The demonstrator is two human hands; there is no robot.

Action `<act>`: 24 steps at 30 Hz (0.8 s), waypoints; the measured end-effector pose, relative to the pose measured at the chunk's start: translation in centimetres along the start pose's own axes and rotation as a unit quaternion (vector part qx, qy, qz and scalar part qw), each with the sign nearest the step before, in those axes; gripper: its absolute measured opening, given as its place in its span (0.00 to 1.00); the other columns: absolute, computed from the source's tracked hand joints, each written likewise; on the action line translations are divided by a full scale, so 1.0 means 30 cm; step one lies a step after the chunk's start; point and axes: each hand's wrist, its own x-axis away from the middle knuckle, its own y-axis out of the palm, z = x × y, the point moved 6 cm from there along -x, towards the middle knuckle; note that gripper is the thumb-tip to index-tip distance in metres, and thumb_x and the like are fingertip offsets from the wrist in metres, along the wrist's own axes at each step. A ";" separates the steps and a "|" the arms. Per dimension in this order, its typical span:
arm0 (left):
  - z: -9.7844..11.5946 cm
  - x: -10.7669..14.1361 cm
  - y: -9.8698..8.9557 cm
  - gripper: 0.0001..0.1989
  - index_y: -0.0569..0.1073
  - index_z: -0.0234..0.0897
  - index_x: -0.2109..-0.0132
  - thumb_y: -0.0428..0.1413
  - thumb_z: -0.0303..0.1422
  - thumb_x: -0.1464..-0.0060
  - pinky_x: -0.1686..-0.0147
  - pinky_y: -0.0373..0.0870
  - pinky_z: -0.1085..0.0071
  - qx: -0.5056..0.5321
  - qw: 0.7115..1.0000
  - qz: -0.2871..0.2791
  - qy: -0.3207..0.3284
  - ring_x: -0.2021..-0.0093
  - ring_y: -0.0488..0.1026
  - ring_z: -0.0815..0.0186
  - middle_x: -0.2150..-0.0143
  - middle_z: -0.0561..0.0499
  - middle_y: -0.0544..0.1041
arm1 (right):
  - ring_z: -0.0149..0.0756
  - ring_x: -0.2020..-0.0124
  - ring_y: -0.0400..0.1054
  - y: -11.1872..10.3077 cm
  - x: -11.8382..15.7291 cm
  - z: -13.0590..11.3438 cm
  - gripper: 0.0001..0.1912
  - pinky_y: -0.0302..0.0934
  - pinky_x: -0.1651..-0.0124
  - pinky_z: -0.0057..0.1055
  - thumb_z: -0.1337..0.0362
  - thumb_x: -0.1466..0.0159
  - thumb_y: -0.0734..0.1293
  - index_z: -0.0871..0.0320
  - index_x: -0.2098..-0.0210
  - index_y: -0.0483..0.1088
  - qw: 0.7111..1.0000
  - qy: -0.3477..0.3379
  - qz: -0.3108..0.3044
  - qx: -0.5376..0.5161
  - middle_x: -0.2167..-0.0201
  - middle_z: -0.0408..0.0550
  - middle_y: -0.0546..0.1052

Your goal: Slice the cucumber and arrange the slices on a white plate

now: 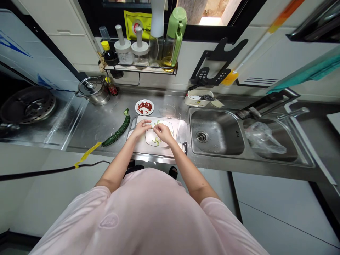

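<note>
Plate [150, 138]: white, smooth, a rounded rectangle on the pale board [138, 148], its long axis running left to right before us.
Slices [157, 142]: thin, pale-fleshed, green-edged, laid in small curved groups on the plate.
Left hand [142, 128]: above the plate's left side, fingers pointing right, loosely curved; we cannot tell whether they pinch anything.
Right hand [163, 133]: fingertips bunched, pointing left, close to the left hand's; what they may pinch is too small for us to tell.
Cucumber [117, 133]: dark green, bumpy, slightly curved, on the steel worktop [87, 136] left of the board, slanting from near left to far right.
</note>
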 end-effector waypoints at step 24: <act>-0.182 -0.149 -0.091 0.17 0.73 0.35 0.57 0.57 0.33 0.57 0.70 0.63 0.75 -0.232 0.970 0.006 0.067 0.74 0.66 0.71 0.75 0.55 0.72 | 0.33 0.67 0.69 0.184 -0.082 0.163 0.08 0.56 0.65 0.23 0.67 0.42 0.63 0.59 0.70 0.74 0.981 0.120 -0.107 0.111 0.69 0.47 0.78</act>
